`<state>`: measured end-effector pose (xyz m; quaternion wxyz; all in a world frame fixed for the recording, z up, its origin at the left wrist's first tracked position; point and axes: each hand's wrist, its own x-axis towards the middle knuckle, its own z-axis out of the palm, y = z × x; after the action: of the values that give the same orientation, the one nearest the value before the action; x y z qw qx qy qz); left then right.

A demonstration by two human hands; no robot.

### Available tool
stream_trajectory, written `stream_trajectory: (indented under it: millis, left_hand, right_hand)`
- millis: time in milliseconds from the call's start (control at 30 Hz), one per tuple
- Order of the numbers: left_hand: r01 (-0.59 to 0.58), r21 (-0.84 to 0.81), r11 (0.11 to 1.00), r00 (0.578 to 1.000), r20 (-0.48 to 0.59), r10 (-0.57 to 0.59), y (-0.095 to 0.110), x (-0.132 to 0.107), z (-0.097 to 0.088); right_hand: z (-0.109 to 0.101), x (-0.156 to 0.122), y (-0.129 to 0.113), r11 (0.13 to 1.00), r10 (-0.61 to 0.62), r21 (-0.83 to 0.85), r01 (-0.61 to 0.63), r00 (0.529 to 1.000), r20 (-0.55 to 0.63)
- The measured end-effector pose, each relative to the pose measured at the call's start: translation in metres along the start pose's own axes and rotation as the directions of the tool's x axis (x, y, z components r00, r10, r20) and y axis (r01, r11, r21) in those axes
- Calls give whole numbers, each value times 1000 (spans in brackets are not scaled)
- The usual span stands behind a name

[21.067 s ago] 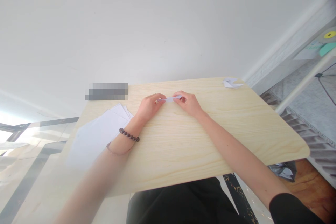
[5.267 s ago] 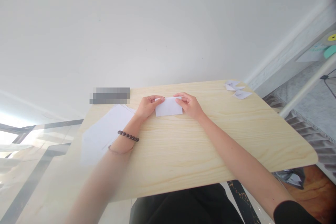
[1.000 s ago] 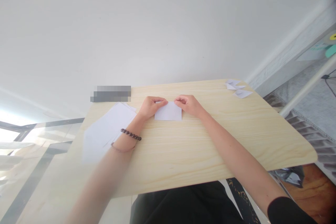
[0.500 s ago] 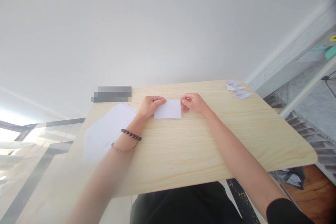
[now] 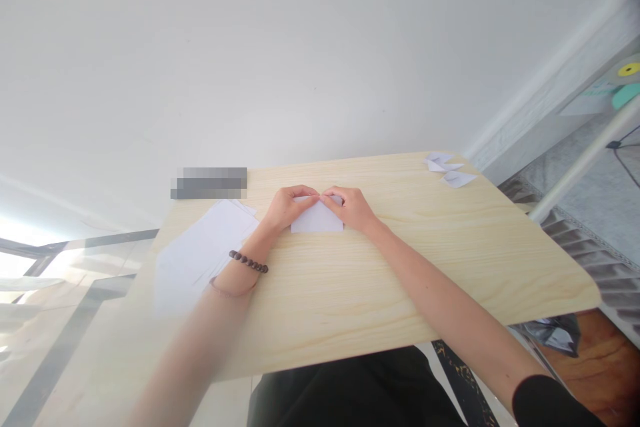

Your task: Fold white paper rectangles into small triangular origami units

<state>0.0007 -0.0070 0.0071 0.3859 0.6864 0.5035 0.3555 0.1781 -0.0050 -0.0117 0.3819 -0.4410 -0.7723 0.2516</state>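
Observation:
A small white folded paper (image 5: 316, 220) lies on the light wooden table (image 5: 380, 280) near its far edge. My left hand (image 5: 286, 205) and my right hand (image 5: 351, 207) meet over the paper's top edge, fingertips almost touching at the middle. Both hands have their fingers curled and pinch the upper part of the paper, pressing it against the table. My left wrist wears a dark bead bracelet (image 5: 249, 261).
A loose stack of white sheets (image 5: 200, 253) lies left of my left hand. Small folded white paper pieces (image 5: 447, 170) sit at the table's far right corner. A blurred grey patch (image 5: 209, 183) is at the far left edge. A white wall stands behind the table.
My right hand has moved left from the paper's right corner to the middle of its top edge, meeting my left hand. The paper sits slightly lower in view.

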Motion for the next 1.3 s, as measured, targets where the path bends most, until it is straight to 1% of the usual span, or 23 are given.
stream_trajectory:
  millis: [133,233,333,467,567,633,700,800,933,1033,1133,1200,1300]
  left_hand:
    - [17,18,1000,1000,23,-17,-1,-1,0]
    - [33,59,998,999,11,-34,-6,0,-2]
    - [54,67,996,999,1,-54,-10,2,-6]
    - [98,7,995,995,17,-98,-13,3,-7]
    - [119,-33,992,993,5,-119,-11,4,-5]
    - [132,-50,990,991,-2,-132,-11,5,-4]
    - [151,-91,984,988,-16,-153,-12,6,-3]
    - [160,-190,969,986,-9,-164,-13,7,-2]
    - [167,-227,960,986,24,-166,-10,6,-1]
    - [120,-164,979,992,59,-112,-4,2,-2]
    - [28,-16,999,997,67,-26,0,-1,-3]
    - [11,26,1000,997,70,-12,1,-2,-3]
    - [11,45,999,998,60,-14,-2,-2,-3]
  right_hand:
    - [0,1,2,996,-88,-10,87,996,-20]
    - [-5,1,3,995,-92,-26,92,996,-4]
    - [-15,2,4,999,-43,-30,43,999,5]
    - [-26,2,6,999,35,-36,-34,999,20]
    - [-29,3,6,995,98,-22,-97,994,43]
    - [-30,3,7,990,134,24,-136,988,74]
    - [-32,3,8,983,147,99,-156,985,85]
    - [-36,2,10,970,164,171,-171,985,56]
    - [-35,1,11,979,169,104,-175,983,68]
    - [-26,1,7,988,144,50,-147,988,58]
    - [-17,0,2,992,124,26,-126,990,62]
    - [-13,0,-1,995,99,19,-101,993,60]
    - [-12,-1,-3,997,71,23,-73,995,70]
